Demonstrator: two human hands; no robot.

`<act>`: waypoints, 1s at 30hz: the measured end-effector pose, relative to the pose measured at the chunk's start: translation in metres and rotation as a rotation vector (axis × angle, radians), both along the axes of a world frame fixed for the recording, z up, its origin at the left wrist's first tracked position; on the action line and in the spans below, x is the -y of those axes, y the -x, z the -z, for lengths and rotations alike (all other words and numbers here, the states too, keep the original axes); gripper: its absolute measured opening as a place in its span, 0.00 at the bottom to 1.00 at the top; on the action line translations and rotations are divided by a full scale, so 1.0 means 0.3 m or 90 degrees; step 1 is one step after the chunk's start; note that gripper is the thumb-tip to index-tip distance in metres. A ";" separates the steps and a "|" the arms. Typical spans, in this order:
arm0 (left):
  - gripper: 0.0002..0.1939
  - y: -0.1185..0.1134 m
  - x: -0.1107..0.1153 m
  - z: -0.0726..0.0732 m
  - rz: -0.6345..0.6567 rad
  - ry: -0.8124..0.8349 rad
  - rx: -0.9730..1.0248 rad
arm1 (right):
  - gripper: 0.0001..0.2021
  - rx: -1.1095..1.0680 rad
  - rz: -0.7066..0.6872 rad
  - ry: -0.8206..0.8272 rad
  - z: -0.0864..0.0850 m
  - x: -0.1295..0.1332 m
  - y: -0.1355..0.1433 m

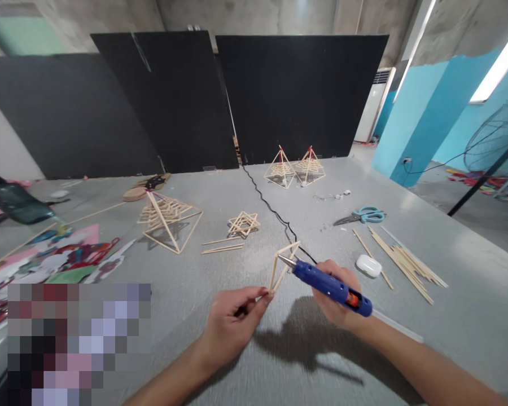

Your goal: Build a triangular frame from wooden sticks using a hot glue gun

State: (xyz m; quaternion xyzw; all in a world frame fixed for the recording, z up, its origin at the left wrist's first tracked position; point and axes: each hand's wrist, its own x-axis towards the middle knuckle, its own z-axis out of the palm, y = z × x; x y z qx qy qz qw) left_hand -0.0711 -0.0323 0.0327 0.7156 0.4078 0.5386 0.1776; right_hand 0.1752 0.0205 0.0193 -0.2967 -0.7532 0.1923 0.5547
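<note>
My left hand pinches one corner of a small triangle of wooden sticks, holding it up over the grey table. Wrapped in my right hand is a blue hot glue gun with a clear glue stick poking out of its back. The gun's metal tip is at the triangle's upper left corner; whether it touches cannot be told. Beyond my hands lie a star-shaped stick piece and a few loose sticks.
A stick pyramid stands left; two more pyramids are at the back. On the right lie blue-handled scissors, a white case and several sticks. A black cord crosses the table. Colourful scraps lie left.
</note>
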 end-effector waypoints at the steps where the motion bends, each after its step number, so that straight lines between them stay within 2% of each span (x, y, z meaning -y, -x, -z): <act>1: 0.11 -0.001 0.001 -0.001 0.000 0.000 0.003 | 0.06 0.002 -0.001 0.000 -0.003 0.001 -0.001; 16: 0.14 -0.009 0.013 -0.003 0.024 0.136 0.023 | 0.05 0.065 0.002 0.054 -0.048 0.013 0.002; 19: 0.14 -0.005 0.013 0.003 0.034 0.168 0.045 | 0.04 0.082 -0.009 0.039 -0.058 0.006 -0.004; 22: 0.16 0.003 0.010 0.006 0.014 0.188 0.061 | 0.08 0.086 -0.015 0.002 -0.066 0.001 -0.007; 26: 0.18 0.009 0.001 0.002 -0.035 0.227 0.095 | 0.08 0.055 0.028 -0.009 -0.069 0.008 0.002; 30: 0.19 0.005 -0.003 -0.005 -0.052 0.236 0.096 | 0.01 -0.015 0.083 0.034 -0.080 0.016 0.018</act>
